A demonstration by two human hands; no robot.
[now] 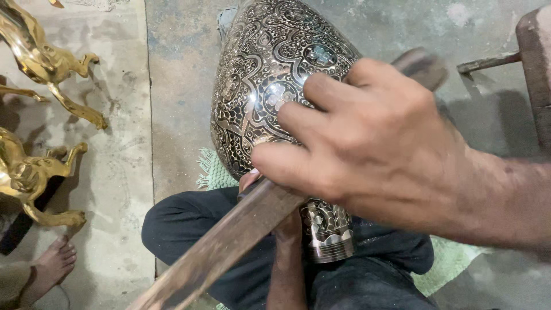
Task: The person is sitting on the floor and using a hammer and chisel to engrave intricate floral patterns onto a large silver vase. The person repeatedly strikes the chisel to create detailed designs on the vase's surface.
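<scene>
A large dark metal vase [270, 74], engraved all over with silvery floral patterns, lies tilted on my lap with its neck [328, 235] pointing toward me. My right hand [373, 155] is shut on a long wooden stick [218, 252], which slants from the lower left up across the vase's lower body. The fingers of that hand rest against the vase. My left hand [249, 179] is mostly hidden behind the stick. Only a fingertip near the vase and the forearm below it show, so I cannot tell what it holds.
Golden horse figurines [46, 63] [28, 178] stand on the concrete floor at the left. Another person's bare foot [51, 264] is at the lower left. A green cloth [215, 172] lies under my legs. A rusty block with a rod [488, 62] sits at the upper right.
</scene>
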